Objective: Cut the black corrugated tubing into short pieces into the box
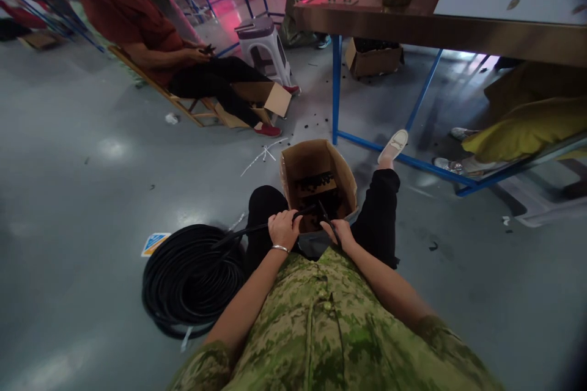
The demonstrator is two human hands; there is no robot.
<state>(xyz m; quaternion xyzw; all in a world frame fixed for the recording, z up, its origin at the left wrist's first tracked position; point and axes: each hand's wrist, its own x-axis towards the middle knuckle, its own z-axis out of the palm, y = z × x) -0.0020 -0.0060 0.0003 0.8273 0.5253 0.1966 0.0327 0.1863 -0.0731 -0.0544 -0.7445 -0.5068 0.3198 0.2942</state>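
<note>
My left hand (284,230) is closed around a length of black tubing (257,228), whose end reaches out over the open cardboard box (343,174). The tubing runs back left to a large black coil (192,275) on the floor. In my right hand (340,233) is a dark scissors-like cutter (324,212), its tip close to the tubing's end. Whether the blades touch the tubing, I cannot tell. Short black pieces (316,183) lie inside the box, which stands between my legs.
A table with blue legs (336,91) stands ahead on the right. Another person (137,36) sits at the left beside a cardboard box (277,101) and a plastic stool (263,43). White string (265,151) and small black scraps lie on the floor.
</note>
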